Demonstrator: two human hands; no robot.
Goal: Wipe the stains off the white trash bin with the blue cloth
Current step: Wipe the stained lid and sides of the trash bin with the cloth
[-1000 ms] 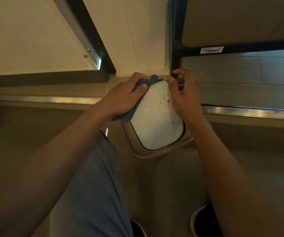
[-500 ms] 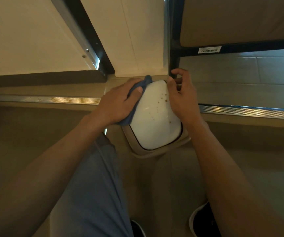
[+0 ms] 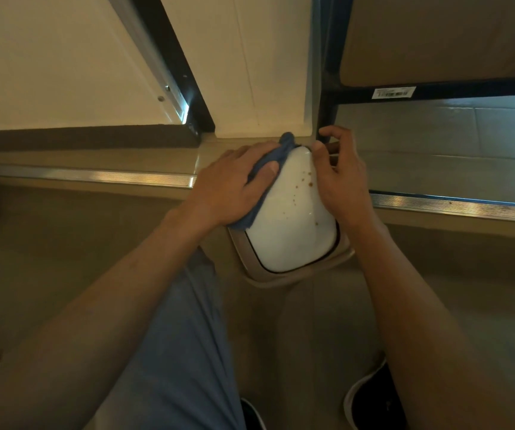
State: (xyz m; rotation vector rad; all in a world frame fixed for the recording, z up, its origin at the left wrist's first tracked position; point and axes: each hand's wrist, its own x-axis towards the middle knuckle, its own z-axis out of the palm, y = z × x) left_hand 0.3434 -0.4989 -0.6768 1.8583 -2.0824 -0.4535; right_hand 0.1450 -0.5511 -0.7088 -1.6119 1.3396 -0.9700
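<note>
Nearest are two dark shoes (image 3: pixel 371 398) and a blue trouser leg (image 3: pixel 182 352). Beyond them the white bin (image 3: pixel 290 231) stands on the floor (image 3: pixel 48 243) by a metal strip (image 3: pixel 79 174) (brown spots dot its lid). The left hand (image 3: pixel 234 184) presses the blue cloth (image 3: pixel 278 155) against the bin's left side, fingers curled over it. The right hand (image 3: pixel 340 178) grips the bin's far right edge with bent fingers.

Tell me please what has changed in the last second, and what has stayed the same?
Little changed. The left hand, holding the crumpled blue cloth, slid slightly along the left side of the white plastic trash bin. Nothing was let go. The right hand stays curled on the bin's right edge, and the brown stains are still on the white surface.
</note>
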